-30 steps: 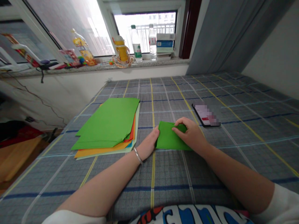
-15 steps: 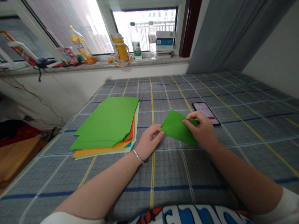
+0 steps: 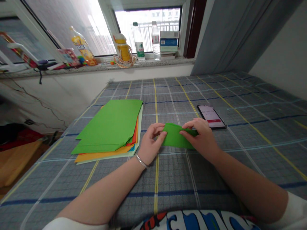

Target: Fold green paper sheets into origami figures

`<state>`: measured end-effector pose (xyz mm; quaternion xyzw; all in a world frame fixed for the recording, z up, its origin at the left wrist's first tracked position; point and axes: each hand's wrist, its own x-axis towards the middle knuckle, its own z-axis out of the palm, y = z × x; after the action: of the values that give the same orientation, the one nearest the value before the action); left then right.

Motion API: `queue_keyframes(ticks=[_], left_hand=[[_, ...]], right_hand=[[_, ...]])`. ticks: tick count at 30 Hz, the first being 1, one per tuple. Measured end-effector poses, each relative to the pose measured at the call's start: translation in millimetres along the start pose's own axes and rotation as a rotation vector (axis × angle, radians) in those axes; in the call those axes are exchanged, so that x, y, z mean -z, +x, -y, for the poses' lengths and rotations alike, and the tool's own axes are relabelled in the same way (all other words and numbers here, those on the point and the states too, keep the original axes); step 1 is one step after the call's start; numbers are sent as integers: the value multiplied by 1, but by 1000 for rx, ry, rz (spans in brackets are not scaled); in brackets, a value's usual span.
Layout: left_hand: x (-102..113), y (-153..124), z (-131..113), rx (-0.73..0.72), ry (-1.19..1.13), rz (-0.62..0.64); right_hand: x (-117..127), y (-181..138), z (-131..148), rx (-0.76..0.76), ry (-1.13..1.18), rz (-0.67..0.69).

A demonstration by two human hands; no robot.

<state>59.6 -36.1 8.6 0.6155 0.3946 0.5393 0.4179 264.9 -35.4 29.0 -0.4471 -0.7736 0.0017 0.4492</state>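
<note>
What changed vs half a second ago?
The small green paper, slanted then, now sits nearly level and shows a narrower face. The right hand shifted left, toward the left hand. Both kept hold of it. Unchanged: paper stack, phone.

A small piece of bright, plain green paper (image 3: 174, 135), wider than it is tall, is held sideways between a left hand (image 3: 150, 145) and a right hand (image 3: 205, 137) above a grey plaid cloth (image 3: 177, 179). Its broad face turns toward the viewer, smooth and matte. The upper edge shows a thin second line, like a folded layer, and slopes down to the right; the lower edge runs nearly straight. The right end is partly hidden by fingers, with a darker, shaded green patch showing between them.
</note>
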Motion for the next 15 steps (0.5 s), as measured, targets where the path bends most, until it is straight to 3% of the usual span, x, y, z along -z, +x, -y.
queue_keyframes(ticks=[8,15], left_hand=[[-5,-6,-13,30,0,-126],[-7,-9,-18,27,-24,-53]], right_hand=[[0,-4,8,-4,34,13],[-4,-8,12,16,44,24]])
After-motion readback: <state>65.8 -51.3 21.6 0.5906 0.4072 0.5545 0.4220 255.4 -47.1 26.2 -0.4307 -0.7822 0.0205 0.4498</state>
